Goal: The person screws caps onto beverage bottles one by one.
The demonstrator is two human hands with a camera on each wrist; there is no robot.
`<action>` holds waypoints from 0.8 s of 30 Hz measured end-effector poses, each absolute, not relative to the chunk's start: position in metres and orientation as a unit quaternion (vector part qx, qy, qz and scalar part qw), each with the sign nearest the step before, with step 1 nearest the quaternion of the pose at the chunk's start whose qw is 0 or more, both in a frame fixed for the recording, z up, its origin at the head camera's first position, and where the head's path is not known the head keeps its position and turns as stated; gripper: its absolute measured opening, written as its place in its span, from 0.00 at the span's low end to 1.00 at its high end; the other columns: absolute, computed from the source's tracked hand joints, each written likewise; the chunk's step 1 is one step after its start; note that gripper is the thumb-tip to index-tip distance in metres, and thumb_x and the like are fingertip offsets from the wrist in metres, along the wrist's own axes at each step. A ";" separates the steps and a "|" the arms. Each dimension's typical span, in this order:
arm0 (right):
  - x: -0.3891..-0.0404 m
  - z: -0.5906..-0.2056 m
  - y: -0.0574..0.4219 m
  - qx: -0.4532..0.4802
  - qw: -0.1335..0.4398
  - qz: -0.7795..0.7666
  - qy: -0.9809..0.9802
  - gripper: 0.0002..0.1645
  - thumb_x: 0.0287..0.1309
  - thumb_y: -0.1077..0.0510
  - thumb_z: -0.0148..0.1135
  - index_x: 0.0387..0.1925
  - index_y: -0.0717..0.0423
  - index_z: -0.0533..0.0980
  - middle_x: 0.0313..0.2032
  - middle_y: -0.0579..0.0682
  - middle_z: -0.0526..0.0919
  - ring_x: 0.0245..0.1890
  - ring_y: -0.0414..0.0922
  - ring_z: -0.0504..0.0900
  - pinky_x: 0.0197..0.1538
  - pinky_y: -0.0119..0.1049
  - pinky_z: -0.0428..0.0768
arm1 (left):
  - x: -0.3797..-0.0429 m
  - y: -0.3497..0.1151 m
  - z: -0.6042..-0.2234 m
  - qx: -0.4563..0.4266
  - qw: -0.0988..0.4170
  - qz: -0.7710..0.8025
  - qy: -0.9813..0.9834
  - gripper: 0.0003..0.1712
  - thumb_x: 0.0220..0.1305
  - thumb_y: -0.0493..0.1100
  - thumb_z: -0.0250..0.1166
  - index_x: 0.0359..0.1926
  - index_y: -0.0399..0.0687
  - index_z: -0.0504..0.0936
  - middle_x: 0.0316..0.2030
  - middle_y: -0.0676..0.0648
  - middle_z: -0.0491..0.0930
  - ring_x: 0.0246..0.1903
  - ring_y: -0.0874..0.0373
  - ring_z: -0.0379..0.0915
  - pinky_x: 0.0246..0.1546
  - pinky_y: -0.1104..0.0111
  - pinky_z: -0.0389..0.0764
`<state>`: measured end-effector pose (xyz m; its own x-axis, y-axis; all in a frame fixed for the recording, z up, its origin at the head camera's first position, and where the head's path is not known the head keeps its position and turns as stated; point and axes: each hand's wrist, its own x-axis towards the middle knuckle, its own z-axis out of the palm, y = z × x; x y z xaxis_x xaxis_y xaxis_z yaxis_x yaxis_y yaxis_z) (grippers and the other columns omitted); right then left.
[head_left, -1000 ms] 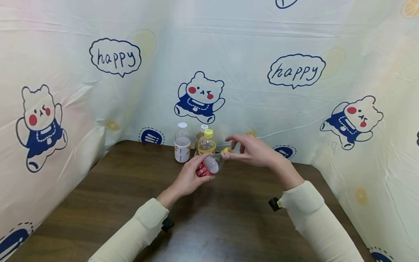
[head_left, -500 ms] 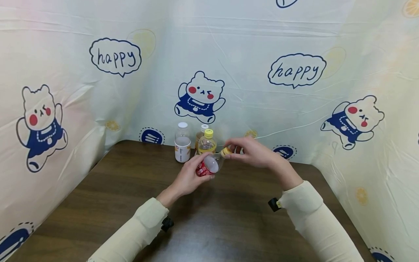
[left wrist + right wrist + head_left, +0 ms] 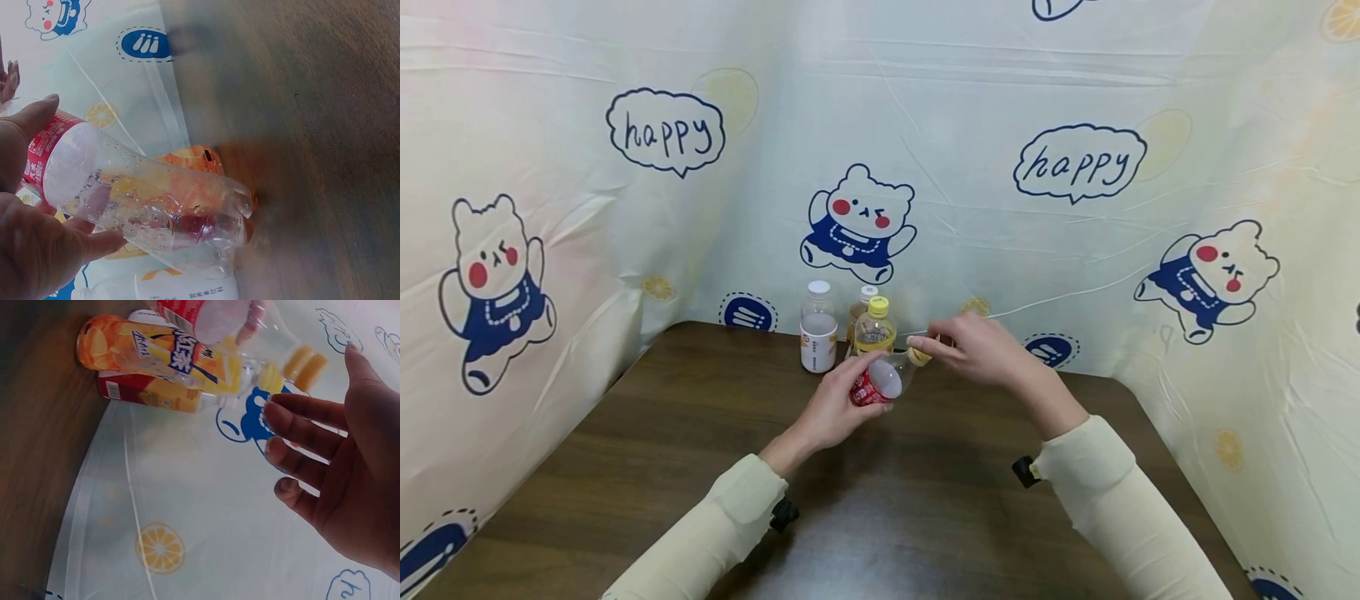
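A clear plastic bottle point(image 3: 904, 367) with a red label is held tilted above the table, its neck up to the right. My left hand point(image 3: 831, 407) grips it round the label, thumb on one side and fingers on the other, as the left wrist view also shows. Water drops cling inside the lower part of the bottle point(image 3: 169, 200). An orange-yellow cap point(image 3: 305, 367) sits on the neck. Close beside that cap is my right hand point(image 3: 981, 348). In the right wrist view the fingers of this hand point(image 3: 350, 450) are spread and loosely bent, apart from the cap, holding nothing.
Behind the held bottle stand a yellow-capped tea bottle point(image 3: 876, 329), a white-capped bottle with a red and tan label point(image 3: 150, 392), and a white-labelled bottle point(image 3: 817, 337). They are near the back edge of the brown table point(image 3: 925, 500). A printed cloth point(image 3: 970, 208) hangs behind.
Half a second ago the right fingers were at the cap; now they have come off it, the hand slightly to the right. The left hand and bottle have barely moved.
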<state>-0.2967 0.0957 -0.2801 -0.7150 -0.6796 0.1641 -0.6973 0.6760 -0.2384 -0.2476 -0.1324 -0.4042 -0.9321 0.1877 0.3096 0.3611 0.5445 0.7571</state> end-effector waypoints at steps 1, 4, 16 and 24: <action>-0.297 -0.279 0.097 0.380 0.020 0.153 -0.912 0.28 0.58 0.26 0.43 0.37 0.39 0.78 0.25 0.39 0.79 0.24 0.38 0.75 0.28 0.34 0.75 | -0.247 -0.133 -0.404 -0.157 0.096 -0.451 -0.874 0.45 0.48 0.49 0.74 0.67 0.65 0.63 0.57 0.55 0.68 0.55 0.57 0.67 0.52 0.55 0.75; -0.298 -0.276 0.101 0.399 -0.022 0.184 -0.898 0.26 0.58 0.32 0.53 0.52 0.39 0.73 0.35 0.39 0.80 0.31 0.39 0.78 0.34 0.34 0.78 | -0.247 -0.133 -0.404 -0.157 0.097 -0.451 -0.873 0.45 0.48 0.49 0.74 0.67 0.65 0.63 0.57 0.55 0.68 0.54 0.56 0.67 0.52 0.55 0.75; -0.298 -0.276 0.104 0.447 -0.070 0.213 -0.866 0.20 0.59 0.45 0.61 0.53 0.38 0.70 0.36 0.41 0.80 0.34 0.40 0.78 0.36 0.34 0.79 | -0.248 -0.132 -0.404 -0.166 0.098 -0.451 -0.871 0.44 0.49 0.50 0.73 0.67 0.65 0.63 0.58 0.56 0.68 0.54 0.57 0.67 0.51 0.55 0.76; -0.302 -0.281 0.100 0.441 -0.018 0.198 -0.875 0.12 0.58 0.39 0.59 0.36 0.39 0.76 0.25 0.39 0.79 0.24 0.39 0.75 0.28 0.34 0.77 | -0.248 -0.132 -0.405 -0.167 0.101 -0.446 -0.873 0.44 0.49 0.50 0.73 0.67 0.65 0.63 0.58 0.56 0.68 0.55 0.58 0.67 0.52 0.56 0.75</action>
<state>-0.3016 0.0996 -0.2814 -0.6107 -0.7789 0.1428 -0.7644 0.5329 -0.3630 -0.2481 -0.1323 -0.4047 -0.9237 0.2015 0.3258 0.3821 0.5458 0.7457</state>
